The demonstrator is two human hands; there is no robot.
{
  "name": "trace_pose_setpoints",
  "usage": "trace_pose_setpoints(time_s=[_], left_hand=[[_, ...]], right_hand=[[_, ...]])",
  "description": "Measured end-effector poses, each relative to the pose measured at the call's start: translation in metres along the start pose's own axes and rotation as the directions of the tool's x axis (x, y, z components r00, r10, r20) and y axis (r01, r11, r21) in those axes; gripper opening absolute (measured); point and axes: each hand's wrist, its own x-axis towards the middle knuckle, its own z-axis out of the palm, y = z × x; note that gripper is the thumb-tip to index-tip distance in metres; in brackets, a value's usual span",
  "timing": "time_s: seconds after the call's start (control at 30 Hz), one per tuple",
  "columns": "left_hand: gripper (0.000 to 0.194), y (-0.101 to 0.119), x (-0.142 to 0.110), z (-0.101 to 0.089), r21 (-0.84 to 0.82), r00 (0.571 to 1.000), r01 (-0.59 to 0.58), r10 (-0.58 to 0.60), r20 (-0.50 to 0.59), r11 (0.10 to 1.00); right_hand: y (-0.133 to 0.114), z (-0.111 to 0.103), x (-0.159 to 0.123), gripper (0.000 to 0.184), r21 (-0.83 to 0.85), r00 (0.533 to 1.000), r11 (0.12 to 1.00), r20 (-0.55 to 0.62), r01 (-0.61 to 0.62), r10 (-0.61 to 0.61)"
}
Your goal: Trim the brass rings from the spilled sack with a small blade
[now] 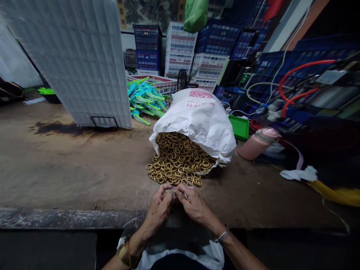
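- While our forearms come in over the near edge of the table (112,172), our left hand (159,206) and right hand (194,204) meet just in front of the rings, probably so that both can work on one spot.
- The fingers of our right hand are pinched on a small piece (174,194), too small for us to identify; those of our left hand are bent close against it, but we cannot tell whether they grip it or only steady it.
- Beyond our fingertips lie the brass-coloured rings (180,161), loosely heaped on the table and running back into the sack, likely left there to be within easy reach.
- The white sack (199,112) lies on its side with its mouth towards us, which seems to let the rings spill forward while its cloth holds back the rest.
- To the right of the sack we have a pink bottle (254,145) and a green tray (239,127), set aside from our hands.
- To the left, a tall pale panel (98,63) leans with a black wire stand (104,122) at its foot, presumably to prop it.
- Behind, teal and green pieces (147,99) lie in a heap.
- Farthest off, we see crates (180,62) stacked high, probably to save room.
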Motion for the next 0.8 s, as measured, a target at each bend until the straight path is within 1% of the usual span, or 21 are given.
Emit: trace_pose_setpoints(time_s=[0.07, 0.1, 0.17, 0.2, 0.23, 0.3, 0.33, 0.37, 0.4, 0.5, 0.63, 0.7, 0.8], left_hand=[[0.028, -0.002, -0.001, 0.0, 0.025, 0.999, -0.023, 0.022, 0.026, 0.999], [0.027, -0.005, -0.002, -0.001, 0.033, 1.0, -0.026, 0.026, 0.016, 0.999], [0.028, -0.01, -0.002, 0.0, 0.051, 0.999, -0.024, 0.026, -0.04, 0.998], [0.029, -0.013, -0.002, 0.0, 0.054, 0.997, -0.026, 0.03, -0.075, 0.998], [0.029, -0.015, -0.002, 0.0, 0.055, 0.994, -0.034, 0.039, -0.106, 0.998], [0.028, -0.017, -0.002, 0.002, 0.045, 0.986, -0.072, 0.078, -0.145, 0.996], [0.026, -0.017, -0.002, 0.004, 0.035, 0.984, -0.095, 0.099, -0.15, 0.995], [0.025, -0.016, -0.003, 0.005, 0.025, 0.982, -0.114, 0.117, -0.151, 0.993], [0.023, -0.015, -0.003, 0.006, 0.017, 0.981, -0.129, 0.13, -0.147, 0.992], [0.02, -0.012, -0.004, 0.009, -0.005, 0.979, -0.144, 0.142, -0.146, 0.99], [0.019, -0.014, -0.003, 0.01, -0.012, 0.972, -0.16, 0.155, -0.176, 0.987], [0.019, -0.016, -0.003, 0.01, 0.012, 0.971, -0.173, 0.173, -0.164, 0.985], [0.021, -0.015, -0.005, 0.01, 0.02, 0.978, -0.162, 0.164, -0.126, 0.987]], right_hand=[[-0.003, 0.004, 0.0, 0.022, 0.057, 1.0, 0.998, 0.014, -0.026, 0.025], [-0.003, 0.006, 0.001, 0.023, 0.102, 0.999, 0.994, 0.008, -0.048, 0.047], [-0.004, 0.011, 0.002, 0.025, 0.226, 0.992, 0.967, -0.006, -0.119, 0.123], [-0.004, 0.014, 0.002, 0.025, 0.311, 0.984, 0.935, 0.001, -0.172, 0.18], [-0.004, 0.016, 0.002, 0.026, 0.407, 0.969, 0.883, 0.029, -0.236, 0.245], [-0.004, 0.022, 0.001, 0.029, 0.574, 0.922, 0.729, 0.138, -0.372, 0.361], [-0.003, 0.024, 0.0, 0.032, 0.627, 0.897, 0.653, 0.195, -0.425, 0.396], [-0.003, 0.027, -0.001, 0.034, 0.658, 0.877, 0.595, 0.239, -0.461, 0.416], [-0.003, 0.029, -0.002, 0.036, 0.674, 0.865, 0.56, 0.265, -0.482, 0.426], [-0.003, 0.032, -0.004, 0.04, 0.7, 0.861, 0.529, 0.26, -0.48, 0.438], [-0.005, 0.03, -0.006, 0.041, 0.719, 0.873, 0.534, 0.217, -0.445, 0.436], [-0.004, 0.029, -0.007, 0.04, 0.724, 0.88, 0.537, 0.211, -0.433, 0.425], [0.0, 0.029, -0.007, 0.039, 0.752, 0.884, 0.51, 0.204, -0.417, 0.421]])
